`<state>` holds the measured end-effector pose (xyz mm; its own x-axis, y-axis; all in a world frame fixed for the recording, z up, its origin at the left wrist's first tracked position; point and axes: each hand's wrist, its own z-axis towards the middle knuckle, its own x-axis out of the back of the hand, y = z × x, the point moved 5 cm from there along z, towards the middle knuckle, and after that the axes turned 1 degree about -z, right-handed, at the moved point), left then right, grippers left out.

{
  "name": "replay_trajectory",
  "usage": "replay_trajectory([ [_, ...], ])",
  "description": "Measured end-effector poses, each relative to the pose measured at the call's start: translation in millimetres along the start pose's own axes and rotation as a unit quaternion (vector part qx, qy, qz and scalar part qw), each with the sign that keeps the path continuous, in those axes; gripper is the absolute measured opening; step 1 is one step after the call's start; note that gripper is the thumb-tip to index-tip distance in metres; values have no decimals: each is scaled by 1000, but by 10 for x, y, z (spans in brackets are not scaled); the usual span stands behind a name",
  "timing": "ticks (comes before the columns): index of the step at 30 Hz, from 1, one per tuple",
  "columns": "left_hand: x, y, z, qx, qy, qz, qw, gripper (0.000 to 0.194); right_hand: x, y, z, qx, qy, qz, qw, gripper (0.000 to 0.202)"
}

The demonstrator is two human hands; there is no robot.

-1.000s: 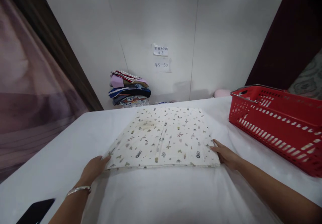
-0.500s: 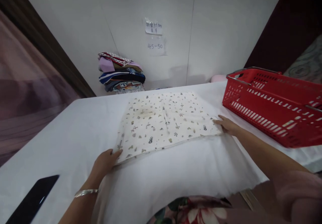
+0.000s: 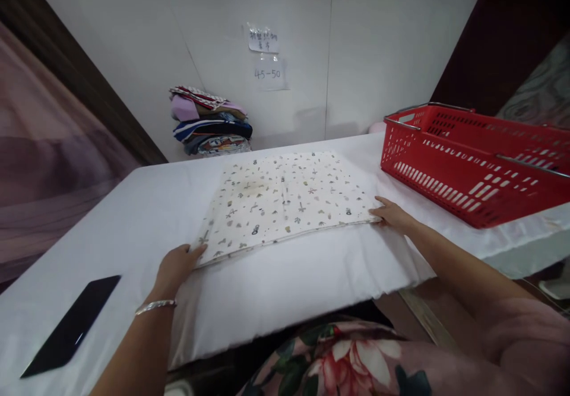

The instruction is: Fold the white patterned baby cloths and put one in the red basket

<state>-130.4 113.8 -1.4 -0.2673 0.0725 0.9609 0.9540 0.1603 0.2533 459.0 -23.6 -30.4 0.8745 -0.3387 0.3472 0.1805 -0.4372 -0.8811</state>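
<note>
A cream cloth printed with small plants and figures lies folded in layers on the white-covered table. My left hand, with a silver bracelet at the wrist, pinches its near left corner between thumb and fingers. At the near right corner, my right hand grips the edge, thumb on top and the other fingers partly hidden. The near edge runs fairly straight between both hands, and a faint crease marks the middle of the cloth.
A red plastic basket with metal handles stands at the right. Folded clothes are piled by the back wall, below two paper notes. A dark flat phone-like slab lies at the left front. A pinkish curtain hangs at left.
The view has shifted, showing more of the table's front edge and my floral clothing. Both hands keep their hold on the corners, and the cloth's near edge looks straighter and flatter.
</note>
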Motion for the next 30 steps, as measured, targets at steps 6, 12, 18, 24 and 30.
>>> replay_trajectory([
  [6,22,-6,-177,45,11,18,999,51,17,-113,-156,170,110,-349,915,67],
  [12,-109,624,-568,-171,203,-16,964,34,-489,-292,-398,445,83,-370,811,33],
  [18,-658,1658,-996,-454,110,-80,881,23,-1187,-573,-542,548,-77,-313,772,26],
  [24,-796,1900,-880,-433,74,-131,889,18,-1405,-570,-463,546,-84,-325,767,26],
  [30,-768,1913,-875,-423,63,-153,891,19,-1416,-489,-410,518,-59,-279,806,27],
])
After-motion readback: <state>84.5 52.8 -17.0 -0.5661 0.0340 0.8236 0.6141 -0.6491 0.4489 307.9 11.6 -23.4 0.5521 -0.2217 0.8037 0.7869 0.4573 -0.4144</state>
